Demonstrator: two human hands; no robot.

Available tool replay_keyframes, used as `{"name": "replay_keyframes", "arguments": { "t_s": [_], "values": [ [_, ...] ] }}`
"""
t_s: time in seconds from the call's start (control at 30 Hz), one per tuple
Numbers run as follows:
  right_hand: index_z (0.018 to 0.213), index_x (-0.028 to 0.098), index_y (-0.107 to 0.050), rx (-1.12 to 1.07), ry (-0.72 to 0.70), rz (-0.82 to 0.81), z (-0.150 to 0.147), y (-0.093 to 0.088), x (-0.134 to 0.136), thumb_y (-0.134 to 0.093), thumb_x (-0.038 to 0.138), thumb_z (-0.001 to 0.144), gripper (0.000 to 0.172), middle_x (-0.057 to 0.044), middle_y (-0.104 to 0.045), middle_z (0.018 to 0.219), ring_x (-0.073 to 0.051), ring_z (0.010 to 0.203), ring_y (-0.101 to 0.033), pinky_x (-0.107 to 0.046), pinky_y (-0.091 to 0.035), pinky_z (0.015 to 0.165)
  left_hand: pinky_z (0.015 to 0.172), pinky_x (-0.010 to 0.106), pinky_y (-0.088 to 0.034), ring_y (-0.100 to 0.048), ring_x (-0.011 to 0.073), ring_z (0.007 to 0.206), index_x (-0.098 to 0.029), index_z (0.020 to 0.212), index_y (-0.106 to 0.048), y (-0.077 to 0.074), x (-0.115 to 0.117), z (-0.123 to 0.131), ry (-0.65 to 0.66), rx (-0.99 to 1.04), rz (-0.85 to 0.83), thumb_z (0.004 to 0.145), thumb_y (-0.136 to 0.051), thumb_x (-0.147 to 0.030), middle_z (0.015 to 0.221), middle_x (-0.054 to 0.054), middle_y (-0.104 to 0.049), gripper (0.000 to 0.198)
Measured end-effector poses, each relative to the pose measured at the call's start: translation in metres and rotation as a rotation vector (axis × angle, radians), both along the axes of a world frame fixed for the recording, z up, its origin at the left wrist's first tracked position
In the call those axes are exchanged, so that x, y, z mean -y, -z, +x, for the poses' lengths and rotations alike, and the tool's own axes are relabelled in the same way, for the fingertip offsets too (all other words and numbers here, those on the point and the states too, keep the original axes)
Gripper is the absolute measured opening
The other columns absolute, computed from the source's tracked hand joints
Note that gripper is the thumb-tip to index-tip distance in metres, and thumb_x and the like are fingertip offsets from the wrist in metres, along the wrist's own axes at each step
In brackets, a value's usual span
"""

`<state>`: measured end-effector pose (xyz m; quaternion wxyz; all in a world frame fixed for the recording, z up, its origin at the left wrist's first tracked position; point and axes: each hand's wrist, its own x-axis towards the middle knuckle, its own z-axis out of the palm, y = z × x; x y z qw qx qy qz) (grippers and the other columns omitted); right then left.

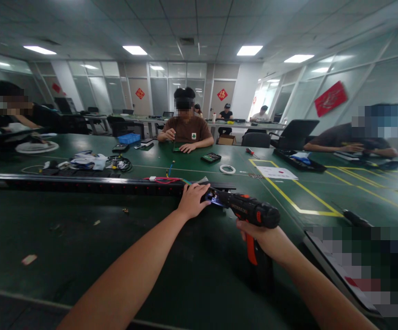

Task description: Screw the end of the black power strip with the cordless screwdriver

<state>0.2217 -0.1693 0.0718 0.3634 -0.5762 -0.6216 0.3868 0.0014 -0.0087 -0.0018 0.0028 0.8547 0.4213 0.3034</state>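
Note:
My right hand (pixel 266 238) is wrapped round the grip of a black and red cordless drill (pixel 250 210), held level above the green table (pixel 82 238) and pointing left. My left hand (pixel 192 199) is closed on a small dark part with a blue lit face (pixel 213 196) right at the drill's tip. Both hands are over the table's middle, just in front of a long black rail (pixel 82 183).
A person in a brown shirt (pixel 186 129) sits opposite; others sit at far left and right. Loose cables (pixel 118 162), a white tape roll (pixel 227 169), a blue bin (pixel 129 138), a black tray (pixel 298 161) and a screwdriver (pixel 355 218) lie around. Yellow floor-style lines mark the table right.

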Motion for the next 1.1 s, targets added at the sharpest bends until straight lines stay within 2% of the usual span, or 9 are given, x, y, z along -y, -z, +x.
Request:
{"name": "replay_keyframes", "arguments": {
  "t_s": [0.3, 1.1],
  "values": [
    [0.075, 0.019, -0.064, 0.016, -0.005, 0.010, 0.0028, 0.0063, -0.0036, -0.067, 0.044, 0.082, 0.026, -0.001, -0.063, 0.064, -0.020, 0.064, -0.059, -0.035, -0.045, 0.067, 0.117, 0.053, -0.024, -0.045, 0.0287, 0.135, -0.028, 0.153, -0.043, -0.0013, 0.0000, -0.0003, 0.003, -0.015, -0.008, 0.094, -0.064, -0.046, 0.146, 0.006, -0.059, 0.064],
    [0.076, 0.020, -0.064, 0.017, -0.021, 0.024, 0.0024, 0.0018, -0.0015, -0.067, 0.042, 0.082, 0.023, -0.001, -0.063, 0.064, -0.020, 0.064, -0.060, -0.035, -0.047, 0.068, 0.116, 0.053, -0.024, -0.045, 0.0289, 0.134, -0.028, 0.152, -0.044, -0.0018, 0.0002, 0.0005, 0.003, -0.013, -0.001, 0.095, -0.062, -0.046, 0.146, 0.006, -0.059, 0.062]
  ]
}}
